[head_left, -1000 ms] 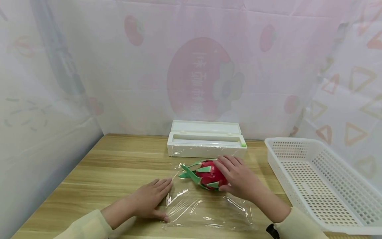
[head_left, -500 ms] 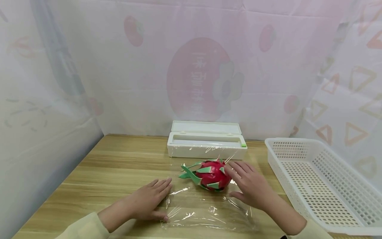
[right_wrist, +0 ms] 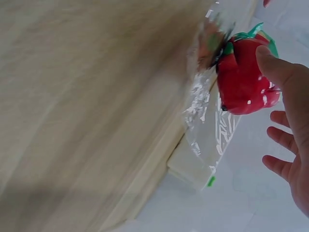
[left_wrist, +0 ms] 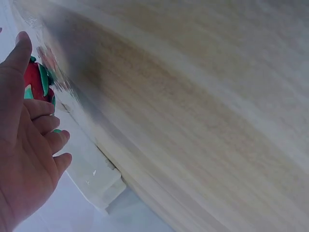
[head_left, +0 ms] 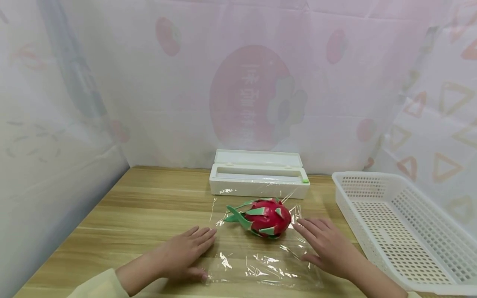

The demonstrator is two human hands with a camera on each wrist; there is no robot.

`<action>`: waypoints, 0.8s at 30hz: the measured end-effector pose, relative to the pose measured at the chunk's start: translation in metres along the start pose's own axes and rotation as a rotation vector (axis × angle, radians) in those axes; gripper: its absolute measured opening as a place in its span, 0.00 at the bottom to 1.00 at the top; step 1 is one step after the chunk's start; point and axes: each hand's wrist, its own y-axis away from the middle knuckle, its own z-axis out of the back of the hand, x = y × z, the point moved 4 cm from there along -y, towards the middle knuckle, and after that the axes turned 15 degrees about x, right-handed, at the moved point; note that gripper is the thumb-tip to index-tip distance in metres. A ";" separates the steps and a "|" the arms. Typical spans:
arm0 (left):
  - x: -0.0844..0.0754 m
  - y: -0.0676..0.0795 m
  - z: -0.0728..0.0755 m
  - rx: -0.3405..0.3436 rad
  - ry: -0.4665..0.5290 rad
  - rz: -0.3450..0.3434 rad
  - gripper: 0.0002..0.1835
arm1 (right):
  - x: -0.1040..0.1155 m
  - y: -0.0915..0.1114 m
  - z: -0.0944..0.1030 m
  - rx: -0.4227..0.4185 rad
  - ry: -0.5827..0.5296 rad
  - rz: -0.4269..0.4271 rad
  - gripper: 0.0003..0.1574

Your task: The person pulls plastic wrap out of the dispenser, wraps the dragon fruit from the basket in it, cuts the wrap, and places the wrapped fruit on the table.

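A red dragon fruit (head_left: 269, 218) with green scales lies on a sheet of clear cling film (head_left: 261, 265) spread over the table, its leafy end toward the left. The film runs back to a white cling film box (head_left: 259, 188) whose lid stands up. My left hand (head_left: 179, 254) is at the film's left edge, fingers straight and apart from the fruit. On the other side my right hand (head_left: 329, 246) hovers at or near the film's right edge, fingers extended, holding nothing; whether it touches the film I cannot tell. The right wrist view shows the fruit (right_wrist: 246, 77) beyond that hand's thumb.
A white perforated plastic basket (head_left: 398, 231) stands at the right of the wooden table (head_left: 149, 198). Printed curtains (head_left: 167, 103) enclose the back and both sides, close behind the box.
My right hand has let go of the dragon fruit and moved right and toward me to the film's right side. The left hand has barely shifted; the fruit stays in place.
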 end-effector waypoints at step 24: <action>-0.014 0.006 -0.007 0.010 -0.035 -0.271 0.36 | 0.018 0.049 -0.024 0.225 -0.106 0.184 0.32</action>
